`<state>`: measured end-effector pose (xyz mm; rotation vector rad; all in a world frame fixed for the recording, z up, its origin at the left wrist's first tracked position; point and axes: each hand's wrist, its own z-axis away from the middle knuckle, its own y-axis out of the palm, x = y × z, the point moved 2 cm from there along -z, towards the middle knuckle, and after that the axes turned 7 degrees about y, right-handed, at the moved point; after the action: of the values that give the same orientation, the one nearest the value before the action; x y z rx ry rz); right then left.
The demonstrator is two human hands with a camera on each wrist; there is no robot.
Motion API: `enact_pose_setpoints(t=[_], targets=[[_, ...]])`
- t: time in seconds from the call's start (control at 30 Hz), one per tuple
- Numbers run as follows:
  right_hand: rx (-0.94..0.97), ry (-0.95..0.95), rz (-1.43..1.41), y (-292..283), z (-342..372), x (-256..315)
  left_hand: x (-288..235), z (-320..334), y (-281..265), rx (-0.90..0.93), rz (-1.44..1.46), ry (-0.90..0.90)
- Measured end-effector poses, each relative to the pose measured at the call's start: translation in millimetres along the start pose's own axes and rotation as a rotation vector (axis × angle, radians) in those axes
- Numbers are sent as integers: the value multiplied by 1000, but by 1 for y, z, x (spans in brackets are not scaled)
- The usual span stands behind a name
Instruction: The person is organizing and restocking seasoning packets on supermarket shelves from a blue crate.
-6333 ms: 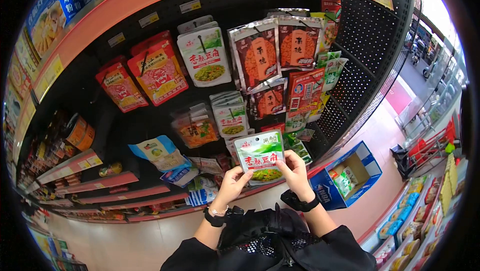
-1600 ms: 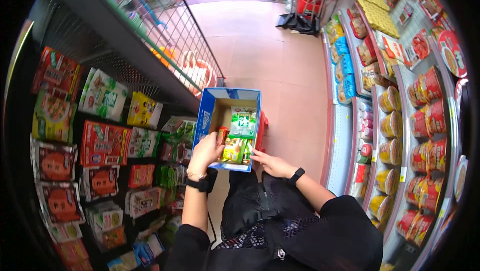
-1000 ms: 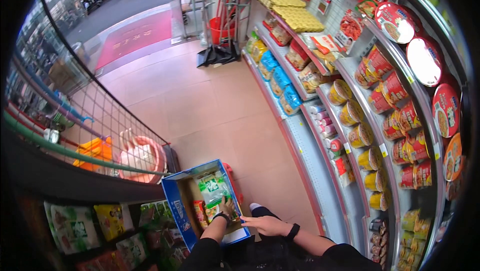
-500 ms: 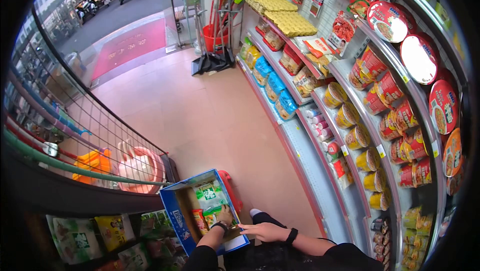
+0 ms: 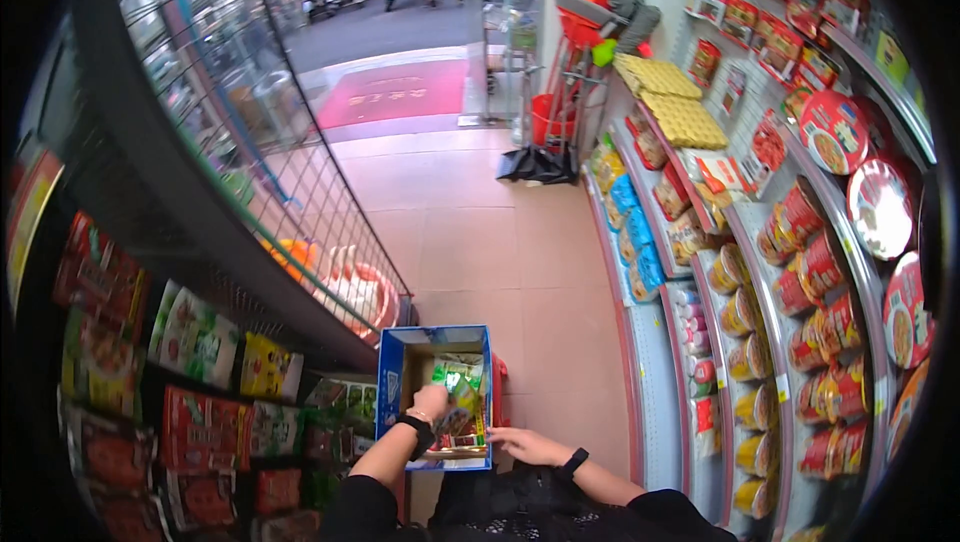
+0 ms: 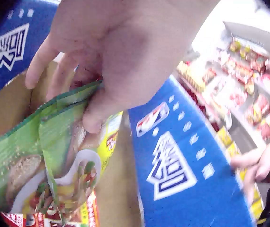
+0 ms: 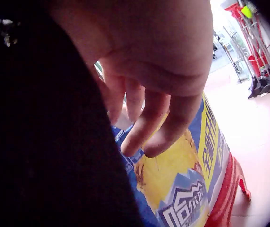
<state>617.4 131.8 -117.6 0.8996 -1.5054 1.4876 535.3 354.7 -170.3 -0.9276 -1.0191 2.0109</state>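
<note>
A blue cardboard box [image 5: 389, 374] stands in front of the person with several food packets in it. My left hand [image 5: 430, 400] reaches into the box from its left side. In the left wrist view, the thumb and fingers pinch the top edge of green food packets [image 6: 19, 146] printed with a bowl of food, at least two layered together. Below these show red and yellow packets [image 6: 90, 210] on the box bottom. My right hand [image 5: 530, 447] is at the box's near right edge, its fingers [image 7: 147, 127] loosely bent beside the printed outer wall and holding nothing.
A red plastic support [image 7: 225, 194] shows under the box. Packets [image 5: 200, 332] hang on the left rack, with a wire grid [image 5: 300, 162] beyond. Shelves of cup noodles [image 5: 740, 352] line the right. Brooms and dustpans [image 5: 555, 112] stand near the doorway.
Earlier, both hands held a green-and-white packet by the rack. Half a second ago the left hand was over the box's contents; now it grips green packets. The head view has turned left.
</note>
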Motion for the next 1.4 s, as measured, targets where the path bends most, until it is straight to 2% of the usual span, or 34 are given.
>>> enact_pose_setpoints(t=[0.07, 0.13, 0.2, 0.23, 0.27, 0.3, 0.33, 0.37, 0.4, 0.43, 0.47, 0.5, 0.53, 0.57, 0.6, 0.63, 0.67, 0.73, 0.77, 0.8, 0.87, 1.0, 1.17, 1.23, 1.27, 1.33, 1.4], targets=[[27, 231, -95, -12, -2, 16, 0, 23, -26, -144, 118, -47], [44, 309, -170, -17, -3, 9, -9, 49, -56, -299, 195, -76], [65, 255, -128, -18, -3, 10, -19, 83, -81, -401, 197, -36], [49, 245, -254, -16, -1, 10, -43, 112, -108, -497, 266, -22], [34, 237, -379, -16, -1, 10, -42, 123, -107, -609, 315, 42], [75, 214, -426, -15, -7, 12, -55, 145, -127, -694, 307, 88], [115, 203, -478, -13, -10, 17, -75, 171, -147, -791, 435, 121], [177, 231, -551, -10, -12, 23, -82, 187, -154, -851, 478, 136], [251, 372, -506, -23, -12, 60, -91, 206, -162, -879, 650, 120], [317, 392, -641, -26, -19, 81, -97, 222, -168, -955, 713, 135], [373, 349, -649, -24, -23, 85, -104, 236, -170, -1032, 776, 149], [383, 266, -767, -26, -19, 107, -113, 249, -165, -1092, 1012, 148], [314, 88, -912, -25, -19, 121, -122, 256, -158, -1149, 1248, 157], [257, -19, -998, -26, -16, 135, -131, 263, -153, -1253, 1275, 207], [199, -125, -1082, -29, -13, 151, -139, 266, -144, -1314, 1424, 282], [83, -281, -1144, -34, -9, 176, -148, 266, -134, -1390, 1462, 304], [95, -279, -1147, -37, -4, 182, -153, 265, -124, -1466, 1497, 328], [-27, -123, -1150, -41, 4, 184, -158, 264, -105, -1418, 1557, 393], [-109, -162, -1105, -42, 9, 192, -162, 266, -102, -1336, 1609, 466], [-105, -161, -1106, -43, 11, 195, -165, 267, -100, -1250, 1659, 539], [-123, -180, -987, -48, 16, 196, -166, 265, -95, -1242, 1715, 517], [-145, -185, -992, -52, 21, 191, -179, 263, -90, -1166, 1928, 448], [-195, -162, -1007, -64, 27, 194, -188, 255, -90, -1071, 1991, 503], [-169, -186, -945, -70, 28, 197, -197, 252, -93, -1035, 2147, 542], [-163, -191, -943, -71, 30, 199, -198, 250, -90, -938, 2243, 615], [-240, -143, -792, -73, 35, 201, -201, 240, -77, -912, 2345, 587], [-215, -100, -787, -74, 41, 195, -202, 235, -68, -915, 2400, 577]])
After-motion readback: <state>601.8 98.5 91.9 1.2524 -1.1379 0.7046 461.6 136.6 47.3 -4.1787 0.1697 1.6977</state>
